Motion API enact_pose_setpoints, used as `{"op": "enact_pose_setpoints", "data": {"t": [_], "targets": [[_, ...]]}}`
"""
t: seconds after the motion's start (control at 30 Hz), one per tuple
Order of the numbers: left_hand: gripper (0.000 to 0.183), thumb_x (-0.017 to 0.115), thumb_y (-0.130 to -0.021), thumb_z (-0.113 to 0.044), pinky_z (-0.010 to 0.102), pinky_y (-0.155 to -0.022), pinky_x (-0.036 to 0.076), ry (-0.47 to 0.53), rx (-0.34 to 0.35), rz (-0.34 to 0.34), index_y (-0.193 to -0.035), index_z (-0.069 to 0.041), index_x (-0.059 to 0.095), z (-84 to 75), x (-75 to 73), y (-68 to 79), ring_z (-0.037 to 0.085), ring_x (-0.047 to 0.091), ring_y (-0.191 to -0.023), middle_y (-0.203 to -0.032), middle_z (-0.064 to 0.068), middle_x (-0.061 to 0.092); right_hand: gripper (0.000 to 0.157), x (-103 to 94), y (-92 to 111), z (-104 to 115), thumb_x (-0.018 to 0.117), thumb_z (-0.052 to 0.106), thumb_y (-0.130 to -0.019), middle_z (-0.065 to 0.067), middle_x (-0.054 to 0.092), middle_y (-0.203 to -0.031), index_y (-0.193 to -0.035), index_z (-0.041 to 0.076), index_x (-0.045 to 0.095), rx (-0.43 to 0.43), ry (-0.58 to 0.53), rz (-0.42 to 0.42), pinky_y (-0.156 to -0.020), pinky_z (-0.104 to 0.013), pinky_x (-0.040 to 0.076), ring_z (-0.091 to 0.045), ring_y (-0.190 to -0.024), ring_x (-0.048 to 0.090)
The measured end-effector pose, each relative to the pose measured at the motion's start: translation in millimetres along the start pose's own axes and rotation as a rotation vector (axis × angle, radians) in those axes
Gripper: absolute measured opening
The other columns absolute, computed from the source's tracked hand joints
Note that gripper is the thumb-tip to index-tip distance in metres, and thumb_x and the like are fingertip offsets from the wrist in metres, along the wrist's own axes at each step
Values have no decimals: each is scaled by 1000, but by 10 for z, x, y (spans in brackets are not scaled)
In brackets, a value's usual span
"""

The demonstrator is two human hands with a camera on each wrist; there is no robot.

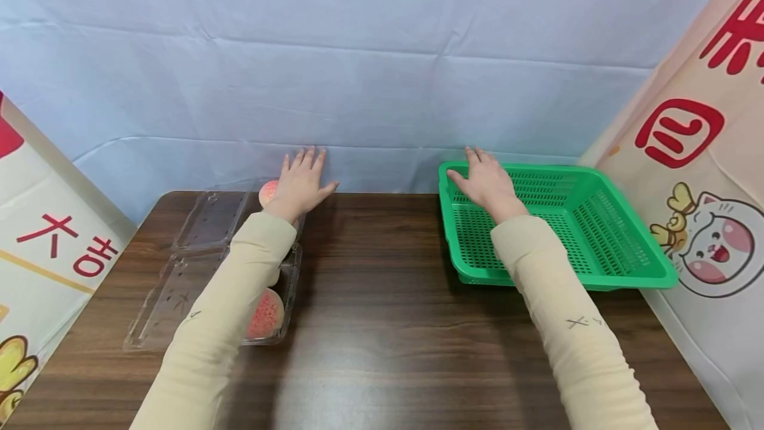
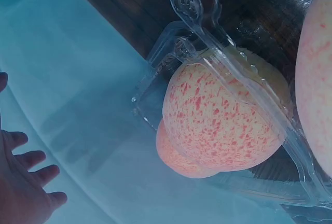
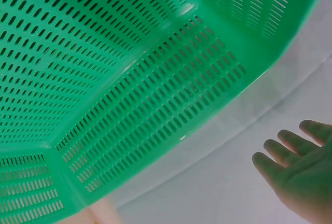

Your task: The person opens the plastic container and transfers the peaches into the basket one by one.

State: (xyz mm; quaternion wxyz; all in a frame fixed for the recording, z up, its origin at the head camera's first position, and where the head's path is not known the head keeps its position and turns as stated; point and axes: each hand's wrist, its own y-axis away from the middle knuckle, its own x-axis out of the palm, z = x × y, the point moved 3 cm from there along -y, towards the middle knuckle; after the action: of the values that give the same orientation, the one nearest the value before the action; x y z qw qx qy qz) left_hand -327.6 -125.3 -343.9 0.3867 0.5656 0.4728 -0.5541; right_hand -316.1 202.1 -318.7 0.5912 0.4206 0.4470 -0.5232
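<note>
My left hand [image 1: 300, 182], fingers spread, hovers above the far end of a clear plastic clamshell box [image 1: 290, 297] with its lid folded out to the left. Inside sit pink-speckled peaches [image 1: 266, 316], partly hidden by my left sleeve. In the left wrist view, a peach [image 2: 218, 117] lies in the box, apart from the left hand [image 2: 26, 182]. My right hand [image 1: 486, 183] is held over the left part of a green plastic basket [image 1: 627, 217], its fingers straight. Nothing is in either hand. The right wrist view shows the slotted basket wall [image 3: 150, 105] beside the right hand [image 3: 303, 175].
Both containers stand on a dark wooden table [image 1: 370, 297], the box at left and the basket at right. A pale cloth [image 1: 370, 71] hangs behind the table's far edge. Printed panels [image 1: 686, 151] flank both sides.
</note>
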Motion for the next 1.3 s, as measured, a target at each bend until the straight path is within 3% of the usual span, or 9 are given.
{"op": "enact_pose_setpoints", "data": {"t": [0.7,1.0,1.3], "targets": [[71,49,-91,-43,48,-107,15,-9,90,-24,-143,-3,23,-16,-50,89,36,23,-132,-145,20,25,70,-69,67,-40,39,45,-94,-27,24,-143,-143,-1,20,-20,43,40,-94,-55,33,-43,-129,25],[68,50,-91,-41,46,-107,18,-7,130,-45,-142,-2,26,-22,-66,125,35,25,-132,-143,19,29,69,-136,132,-83,40,45,-93,-26,33,-139,-142,-1,24,-34,58,68,-84,-54,41,-43,-121,37],[66,51,-90,-39,47,-106,19,-7,155,-43,-141,-2,30,-28,-102,148,35,28,-131,-141,18,33,65,-204,191,-133,43,42,-93,-28,51,-121,-140,-2,30,-42,79,79,-67,-48,47,-41,-102,52]]}}
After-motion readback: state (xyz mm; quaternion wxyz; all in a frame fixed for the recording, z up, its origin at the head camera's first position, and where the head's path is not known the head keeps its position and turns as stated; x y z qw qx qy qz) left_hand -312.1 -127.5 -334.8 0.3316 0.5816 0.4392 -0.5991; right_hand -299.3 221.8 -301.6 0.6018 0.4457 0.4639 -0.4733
